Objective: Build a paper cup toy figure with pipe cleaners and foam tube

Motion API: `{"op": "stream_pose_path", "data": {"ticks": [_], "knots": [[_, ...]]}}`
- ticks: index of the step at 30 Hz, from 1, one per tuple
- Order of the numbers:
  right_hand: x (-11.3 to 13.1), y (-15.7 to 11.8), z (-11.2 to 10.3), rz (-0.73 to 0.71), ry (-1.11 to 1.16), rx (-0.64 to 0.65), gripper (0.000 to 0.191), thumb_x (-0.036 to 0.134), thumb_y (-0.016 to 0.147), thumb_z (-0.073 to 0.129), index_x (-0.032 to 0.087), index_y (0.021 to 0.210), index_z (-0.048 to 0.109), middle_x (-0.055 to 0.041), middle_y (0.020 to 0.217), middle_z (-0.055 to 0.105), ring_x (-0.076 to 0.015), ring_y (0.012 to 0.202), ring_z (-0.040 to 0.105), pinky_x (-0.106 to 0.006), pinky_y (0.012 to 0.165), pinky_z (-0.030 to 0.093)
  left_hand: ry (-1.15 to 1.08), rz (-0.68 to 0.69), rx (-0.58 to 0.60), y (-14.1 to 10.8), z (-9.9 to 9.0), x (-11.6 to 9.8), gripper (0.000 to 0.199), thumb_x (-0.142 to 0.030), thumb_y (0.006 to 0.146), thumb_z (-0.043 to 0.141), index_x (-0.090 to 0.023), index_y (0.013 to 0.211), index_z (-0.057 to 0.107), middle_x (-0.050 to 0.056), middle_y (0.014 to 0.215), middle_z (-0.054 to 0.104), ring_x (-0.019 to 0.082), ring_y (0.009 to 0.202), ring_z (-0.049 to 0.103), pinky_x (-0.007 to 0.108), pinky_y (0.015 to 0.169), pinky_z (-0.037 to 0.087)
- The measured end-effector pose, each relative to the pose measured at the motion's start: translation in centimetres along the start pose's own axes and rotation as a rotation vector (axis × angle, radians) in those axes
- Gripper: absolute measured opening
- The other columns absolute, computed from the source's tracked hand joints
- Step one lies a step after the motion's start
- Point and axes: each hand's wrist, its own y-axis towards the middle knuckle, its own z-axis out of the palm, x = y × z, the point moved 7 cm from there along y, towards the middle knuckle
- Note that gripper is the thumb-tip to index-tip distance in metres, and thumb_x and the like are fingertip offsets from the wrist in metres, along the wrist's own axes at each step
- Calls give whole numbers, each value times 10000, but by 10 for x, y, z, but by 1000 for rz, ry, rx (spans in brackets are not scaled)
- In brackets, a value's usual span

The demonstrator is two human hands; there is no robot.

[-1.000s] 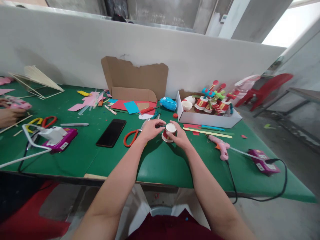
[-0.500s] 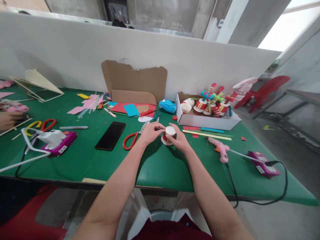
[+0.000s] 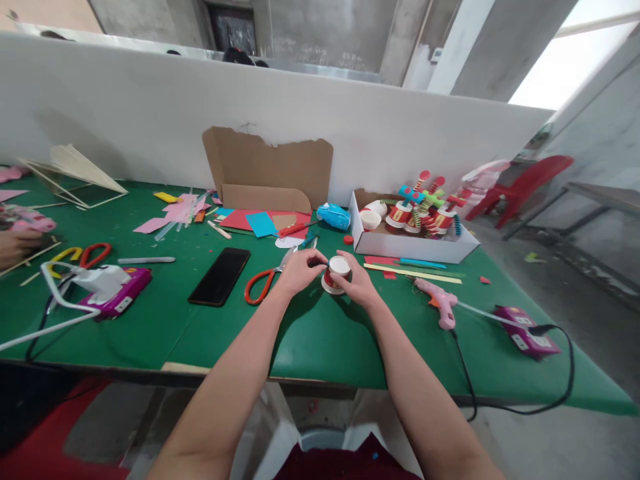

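On our table [image 3: 320, 353], we have the phone [image 3: 219, 277] left of the cup [image 3: 340, 266] and, rightward, the glue gun [image 3: 440, 303] before the box [image 3: 415, 247] (toys [image 3: 400, 215] inside).

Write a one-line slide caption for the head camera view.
Over a green table, the right hand holds a red-and-white cup, the left hand close beside it.

– What is hidden of the red-and-white cup [image 3: 340, 267]?
– Part of its side is covered by the right hand [image 3: 360, 283], and the dark bit [image 3: 327, 265] at the tips of the left hand [image 3: 303, 272] is too small to be identified.
– And farther off?
– A co-worker's hand [image 3: 17, 248] is cut off by the left edge; the far writing [image 3: 314, 51] is blurred.
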Motion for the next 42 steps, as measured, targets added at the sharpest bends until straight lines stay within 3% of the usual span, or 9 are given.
{"op": "stream_pose_path", "data": {"ticks": [7,15,42], "knots": [[-2,0,-1,-6,13,-11,605,420,763,614,207,1318,499,-110,1308,576,-287,1194,544,-438,1043,396,-5,47,-31,-3,-2,-2,144,-137,723,585,-179,786,707,20,828,731,151,771,656,266,734,521],[0,0,-1,2,6,-3,600,411,762,626,209,1313,502,-111,1311,571,-281,1188,544,-438,1041,396,61,6,-56,-4,-2,-5,131,-116,704,615,-168,797,692,6,768,720,137,690,642,242,662,515],[0,0,2,-12,36,9,637,432,776,597,210,1356,461,-108,1330,551,-292,1236,498,-448,1074,351,79,0,-99,-5,-2,-5,132,-106,724,633,-179,791,720,1,783,743,139,728,654,243,713,527]]}}
